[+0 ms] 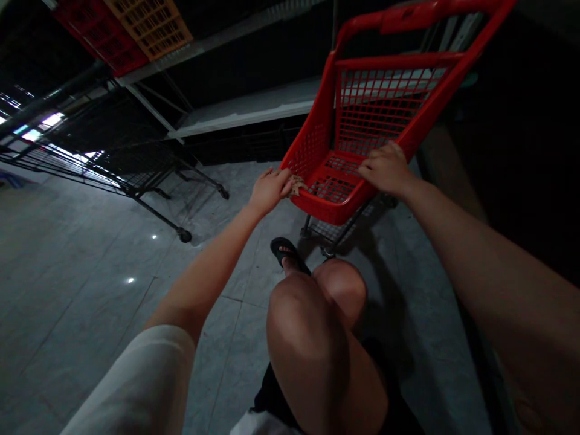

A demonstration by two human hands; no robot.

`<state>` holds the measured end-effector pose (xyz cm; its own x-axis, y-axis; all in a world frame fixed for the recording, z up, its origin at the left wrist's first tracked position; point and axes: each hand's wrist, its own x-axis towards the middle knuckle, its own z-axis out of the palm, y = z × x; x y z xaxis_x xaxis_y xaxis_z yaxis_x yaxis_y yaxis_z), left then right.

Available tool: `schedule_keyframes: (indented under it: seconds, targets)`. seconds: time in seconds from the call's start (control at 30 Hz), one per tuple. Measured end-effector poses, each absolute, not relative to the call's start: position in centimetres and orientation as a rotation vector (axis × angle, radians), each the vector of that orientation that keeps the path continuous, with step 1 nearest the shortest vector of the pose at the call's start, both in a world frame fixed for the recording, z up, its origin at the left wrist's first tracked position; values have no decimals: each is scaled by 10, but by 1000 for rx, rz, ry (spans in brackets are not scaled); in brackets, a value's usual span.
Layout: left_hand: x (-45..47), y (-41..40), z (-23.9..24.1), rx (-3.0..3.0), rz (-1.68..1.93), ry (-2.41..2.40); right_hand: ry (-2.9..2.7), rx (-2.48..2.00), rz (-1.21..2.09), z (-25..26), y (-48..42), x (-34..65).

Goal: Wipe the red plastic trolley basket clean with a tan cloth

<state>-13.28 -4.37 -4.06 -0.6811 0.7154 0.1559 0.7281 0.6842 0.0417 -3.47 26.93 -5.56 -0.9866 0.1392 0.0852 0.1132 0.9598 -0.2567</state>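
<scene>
A red plastic shopping cart (385, 103) stands on wheels just ahead of me, its mesh basket facing me and its handle at the far top. My left hand (270, 188) is closed on the basket's near left rim. My right hand (386, 168) is wrapped over the near right rim, fingers curled inside the basket. My bent knees and a foot in a black sandal (286, 251) are below the cart. The basket holds nothing that I can see.
Black wire carts (113, 157) on castors stand at the left. A white shelf (254, 109) runs along the back, with red and orange crates (131, 27) above it. The floor is grey tile (90, 284). The right side is dark.
</scene>
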Motion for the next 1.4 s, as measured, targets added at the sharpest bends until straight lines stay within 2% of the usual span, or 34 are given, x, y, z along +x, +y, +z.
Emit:
schedule_keyframes:
  seconds: [0.2, 0.33, 0.53, 0.73, 1.13, 1.4]
  targets:
    - [-74, 5, -72, -1359, -563, -2646, -2954, -179, 406, -68, 282, -37]
    - [-42, 19, -77, -1582, -666, -2507, -2924, -87, 303, -76, 295, -33]
    - [-98, -33, -54, -1650, -342, -2610, -2856, -87, 274, -80, 287, -37]
    - [-133, -36, -53, -1688, -281, -2641, -2800, -165, 276, -77, 274, -34]
    - [-74, 31, -60, -1556, -101, -2540, -2719, -50, 153, -85, 237, 45]
    - [-42, 44, -42, -1829, -17, -2345, -2797, -37, 228, -83, 300, 85]
